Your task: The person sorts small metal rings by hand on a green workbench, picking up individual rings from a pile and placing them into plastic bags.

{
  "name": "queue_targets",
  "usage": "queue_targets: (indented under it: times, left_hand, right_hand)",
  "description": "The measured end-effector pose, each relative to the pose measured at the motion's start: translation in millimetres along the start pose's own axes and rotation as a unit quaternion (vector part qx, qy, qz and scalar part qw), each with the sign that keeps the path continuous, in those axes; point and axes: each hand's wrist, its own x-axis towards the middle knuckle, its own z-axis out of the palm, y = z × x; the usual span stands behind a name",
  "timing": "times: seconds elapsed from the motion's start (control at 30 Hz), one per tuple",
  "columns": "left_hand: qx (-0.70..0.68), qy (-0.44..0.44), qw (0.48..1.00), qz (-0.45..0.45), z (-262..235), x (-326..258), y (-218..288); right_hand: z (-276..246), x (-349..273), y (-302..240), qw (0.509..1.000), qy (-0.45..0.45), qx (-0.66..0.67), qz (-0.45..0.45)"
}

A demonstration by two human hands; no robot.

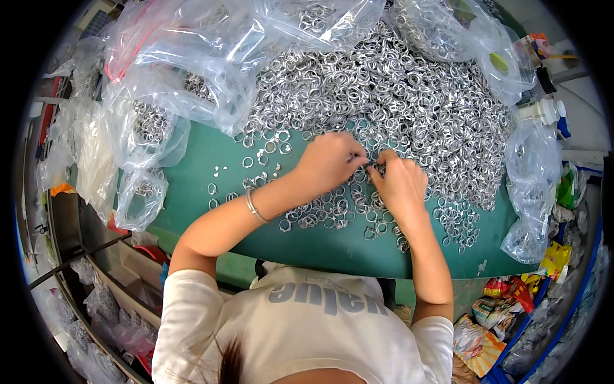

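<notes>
A large heap of silver-coloured metal rings (384, 83) covers the far part of the green table (192, 166). My left hand (329, 159), with a bangle on its wrist, is at the heap's near edge, its fingers closed in a pinch. Close beside it, my right hand (403, 185) has its thumb and forefinger bent toward the left fingertips. Whatever lies between the fingers is too small to make out. Loose rings (323, 211) are scattered below and around both hands. A smaller cluster of rings (459, 224) sits to the right of my right wrist.
Clear plastic bags (185, 64), some with rings inside, crowd the table's far left. Another bag of rings (435, 32) rests at the back right, and crumpled plastic (527, 185) lines the right edge. Coloured packets (505, 301) stand below right; an open drawer (128, 275) is below left.
</notes>
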Motion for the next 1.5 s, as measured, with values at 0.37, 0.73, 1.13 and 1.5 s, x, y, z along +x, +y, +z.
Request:
queue_targets:
  times: [0.37, 0.73, 1.13, 1.5]
  left_hand:
    - [-0.115, -0.019, 0.993, -0.005, -4, 5, -6]
    - [-0.628, -0.131, 0.704, -0.305, -40, -17, -15]
    - [0.037, 0.018, 0.997, -0.064, -11, -3, -9]
    - [0.083, 0.034, 0.995, -0.044, -14, -11, -14]
  right_hand:
    - [-7, -17, 50, 0.799, -0.096, 0.588, 0.084]
    - [2, -11, 45, 0.577, -0.099, 0.79, 0.179]
    - [21, 4, 8, 0.987, 0.071, -0.004, -0.142]
    - [3, -8, 32, 0.986, 0.101, 0.127, -0.03]
